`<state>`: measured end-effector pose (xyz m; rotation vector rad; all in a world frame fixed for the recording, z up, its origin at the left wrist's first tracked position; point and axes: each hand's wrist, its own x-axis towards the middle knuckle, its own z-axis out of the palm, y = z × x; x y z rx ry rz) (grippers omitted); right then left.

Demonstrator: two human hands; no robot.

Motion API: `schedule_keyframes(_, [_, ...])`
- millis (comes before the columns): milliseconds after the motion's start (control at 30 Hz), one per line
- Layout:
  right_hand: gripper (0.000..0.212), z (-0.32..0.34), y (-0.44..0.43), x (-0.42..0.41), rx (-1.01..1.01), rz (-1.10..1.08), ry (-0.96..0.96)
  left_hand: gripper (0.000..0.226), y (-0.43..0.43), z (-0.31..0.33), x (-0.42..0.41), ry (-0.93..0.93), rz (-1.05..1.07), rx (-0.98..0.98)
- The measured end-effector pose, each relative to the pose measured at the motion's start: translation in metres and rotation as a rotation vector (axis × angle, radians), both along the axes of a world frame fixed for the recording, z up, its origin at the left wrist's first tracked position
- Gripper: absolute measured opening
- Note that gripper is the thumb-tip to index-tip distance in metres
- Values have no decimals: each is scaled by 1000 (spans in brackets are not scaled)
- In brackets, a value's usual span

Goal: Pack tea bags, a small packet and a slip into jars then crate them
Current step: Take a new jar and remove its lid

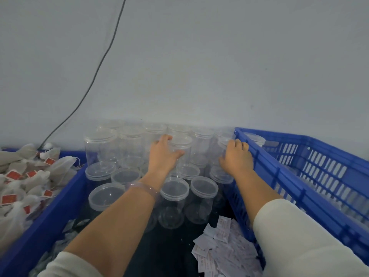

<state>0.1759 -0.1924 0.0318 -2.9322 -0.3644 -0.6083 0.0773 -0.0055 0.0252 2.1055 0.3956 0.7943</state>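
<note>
Fingers of the left hand [162,156] curl round a lidded clear jar [182,144] mid-frame; those of the right hand [236,156] clamp a second jar [222,145] just beside the blue crate [279,164]. They're fetching empties, I'd say. Next comes lifting both clear and opening them near the tea bags [30,176], left.

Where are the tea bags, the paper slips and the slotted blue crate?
tea bags [38,180], head view: a bag in the left pile.
paper slips [225,254], head view: heap's middle.
slotted blue crate [289,138], head view: far rim.
</note>
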Motion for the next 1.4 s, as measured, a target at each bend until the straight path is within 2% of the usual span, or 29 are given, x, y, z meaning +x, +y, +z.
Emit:
schedule_keyframes(100, [64,-1,6,-1,-27,41,-54,60,-2,-4,2,-28,15,-33])
schedule_keyframes(233, [51,7,29,-14,49,298,-143,59,-2,2,0,-57,-17,-42])
schedule_keyframes(300, [45,12,45,-28,251,488,-130,57,1,7,-8,-90,-39,-31])
schedule_keyframes(367, [45,15,60,-52,587,607,-30,51,6,13,-23,-141,-78,-54])
schedule_keyframes(433, [57,14,71,-81,915,657,157,45,10,16,-46,-194,-111,-92])
schedule_keyframes(467, [67,12,75,-95,1012,680,264,43,11,15,-60,-215,-123,-95])
schedule_keyframes(533, [80,1,76,-124,1038,737,388,37,9,4,-95,-242,-143,-118])
schedule_keyframes(567, [74,-9,74,-139,1040,787,389,36,6,-7,-116,-252,-154,-156])
schedule_keyframes(633, [45,-37,67,-171,1059,887,344,40,-2,-36,-161,-271,-194,-257])
schedule_keyframes(667, [39,-55,64,-188,1073,927,344,46,-8,-54,-183,-275,-220,-309])
schedule_keyframes(700, [43,-72,60,-205,1098,947,375,57,-13,-73,-202,-278,-238,-363])
schedule_keyframes(800, [68,-122,54,-248,1215,926,397,95,-30,-132,-238,-211,-239,-513])
schedule_keyframes(867, [66,-146,51,-267,1272,870,420,107,-42,-158,-251,-122,-259,-559])
schedule_keyframes(967, [71,-161,45,-277,1350,811,425,105,-46,-174,-254,-21,-267,-515])
schedule_keyframes(1067, [68,-160,37,-274,1367,771,501,103,-45,-175,-246,28,-263,-474])
schedule_keyframes(1167, [88,-159,36,-270,1342,698,518,97,-47,-177,-236,42,-258,-466])
schedule_keyframes(1233, [90,-161,38,-264,1356,620,471,93,-47,-179,-229,47,-248,-443])
schedule_keyframes(1300, [92,-160,42,-258,1354,575,449,94,-47,-178,-222,33,-247,-397])
schedule_keyframes(1400, [110,-158,48,-254,1268,537,433,99,-48,-180,-215,-24,-222,-330])
